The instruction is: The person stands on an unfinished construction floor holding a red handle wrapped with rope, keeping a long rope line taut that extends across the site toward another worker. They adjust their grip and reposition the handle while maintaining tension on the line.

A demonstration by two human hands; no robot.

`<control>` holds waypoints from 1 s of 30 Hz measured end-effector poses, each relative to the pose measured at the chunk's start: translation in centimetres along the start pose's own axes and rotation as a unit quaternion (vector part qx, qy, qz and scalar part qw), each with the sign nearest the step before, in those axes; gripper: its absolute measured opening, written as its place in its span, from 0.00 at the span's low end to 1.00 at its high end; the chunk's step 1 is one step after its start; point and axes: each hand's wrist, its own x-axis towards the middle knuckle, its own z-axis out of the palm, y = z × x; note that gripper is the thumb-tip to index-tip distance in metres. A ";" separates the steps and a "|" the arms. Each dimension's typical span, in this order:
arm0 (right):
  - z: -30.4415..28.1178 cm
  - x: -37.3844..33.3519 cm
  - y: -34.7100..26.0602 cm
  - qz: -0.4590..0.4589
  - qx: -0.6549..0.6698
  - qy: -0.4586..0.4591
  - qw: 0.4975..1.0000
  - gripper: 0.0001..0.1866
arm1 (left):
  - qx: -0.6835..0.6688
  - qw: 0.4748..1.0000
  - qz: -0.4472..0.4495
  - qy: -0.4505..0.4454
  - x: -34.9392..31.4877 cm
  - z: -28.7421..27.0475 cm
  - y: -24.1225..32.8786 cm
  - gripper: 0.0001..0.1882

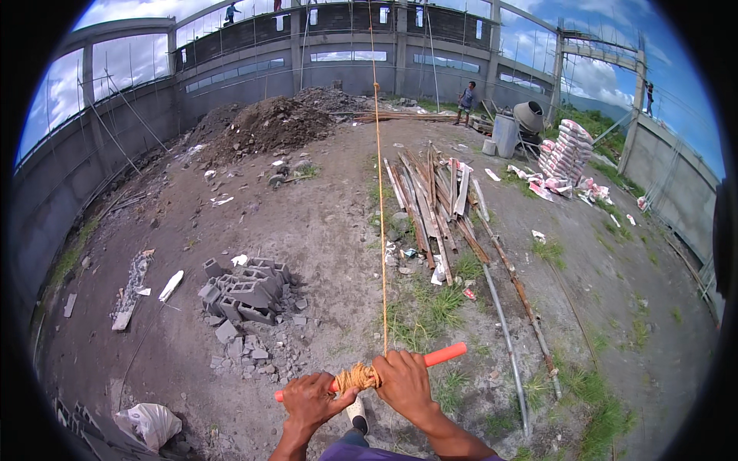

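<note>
Both my hands grip an orange-red rod (446,354) held crosswise in front of me. Round its middle a yellow rope (357,377) is wound in a thick bundle. My left hand (311,399) is wrapped about the rod just left of the bundle. On the other side, my right hand (405,384) closes over the rod, against the coils. From there the rope's taut line (381,230) runs straight ahead and up to the top of the far wall. A light-coloured shoe (357,415) shows below, between my arms.
Grey hollow blocks (250,290) lie piled at left, with rubble around them. Wooden boards (430,196) and a metal pipe (506,346) lie to the right. Farther off are a dirt mound (269,131), stacked sacks (567,152), a cement mixer (529,117) and a standing person (467,104).
</note>
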 end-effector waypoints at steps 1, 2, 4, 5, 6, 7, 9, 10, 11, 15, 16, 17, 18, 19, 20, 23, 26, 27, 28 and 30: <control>1.6 1.8 0.9 0.007 -0.009 -0.009 1.000 0.13 | 0.003 1.000 0.010 0.013 2.0 1.3 -1.5 0.28; 3.2 3.5 1.6 0.004 -0.007 0.009 1.000 0.12 | 0.003 1.000 0.015 0.011 3.8 2.5 -3.1 0.28; 6.1 8.4 3.6 0.002 -0.012 0.026 1.000 0.12 | 0.016 1.000 0.008 -0.023 8.5 4.7 -6.5 0.29; 7.4 10.7 4.1 0.008 -0.017 0.025 1.000 0.12 | 0.019 0.999 0.032 -0.003 10.8 5.5 -8.2 0.29; 8.4 13.3 4.8 0.007 -0.025 0.022 0.999 0.12 | 0.021 0.999 0.045 0.011 13.4 6.3 -9.8 0.29; 9.2 15.8 5.4 0.004 -0.030 0.015 0.999 0.12 | 0.024 0.998 0.054 0.023 15.8 7.0 -11.1 0.29; 10.4 20.7 6.9 -0.007 -0.035 0.012 0.999 0.12 | 0.024 0.998 0.052 0.041 20.3 7.7 -13.5 0.28; 11.2 22.8 7.4 -0.005 -0.035 0.012 0.999 0.13 | 0.025 0.998 0.049 0.043 22.2 8.1 -14.6 0.28; 12.0 25.1 7.9 -0.004 -0.035 0.018 0.999 0.13 | 0.024 0.997 0.047 0.050 24.4 8.7 -15.5 0.28; 15.9 33.2 10.6 -0.007 -0.055 0.008 0.998 0.14 | 0.025 0.994 0.053 0.096 32.6 11.9 -20.3 0.28; 17.3 35.6 11.6 -0.011 -0.067 -0.002 0.998 0.14 | 0.025 0.993 0.049 0.100 34.5 12.8 -21.5 0.29; 18.5 37.7 12.7 -0.015 -0.062 0.000 0.998 0.14 | 0.016 0.993 0.049 0.106 36.4 13.8 -22.7 0.29; 19.8 39.4 13.6 -0.013 -0.062 -0.001 0.998 0.14 | 0.009 0.993 0.048 0.105 38.4 14.9 -23.9 0.29; 21.4 41.1 14.7 -0.009 -0.061 -0.001 0.998 0.14 | 0.003 0.993 0.050 0.102 40.5 16.2 -25.3 0.29; 23.4 43.0 16.0 -0.007 -0.049 -0.001 0.999 0.15 | 0.004 0.996 0.048 0.073 42.5 17.5 -26.8 0.29; 29.6 47.8 21.0 0.009 -0.020 -0.014 1.000 0.17 | 0.015 0.998 0.052 0.026 48.6 22.7 -31.0 0.30; 36.5 53.2 26.3 0.015 0.008 -0.048 0.999 0.18 | 0.001 1.000 0.027 -0.005 54.2 28.0 -34.7 0.30; 38.4 55.1 27.9 0.012 0.016 -0.065 0.998 0.18 | 0.005 1.000 0.018 -0.021 56.3 29.4 -36.1 0.31; 40.2 57.1 29.3 0.012 0.027 -0.084 0.996 0.18 | 0.000 0.999 0.010 -0.046 58.0 30.6 -37.3 0.31; 42.9 61.3 31.9 -0.006 0.058 -0.112 0.992 0.17 | -0.012 0.998 -0.012 -0.053 61.3 32.3 -39.3 0.31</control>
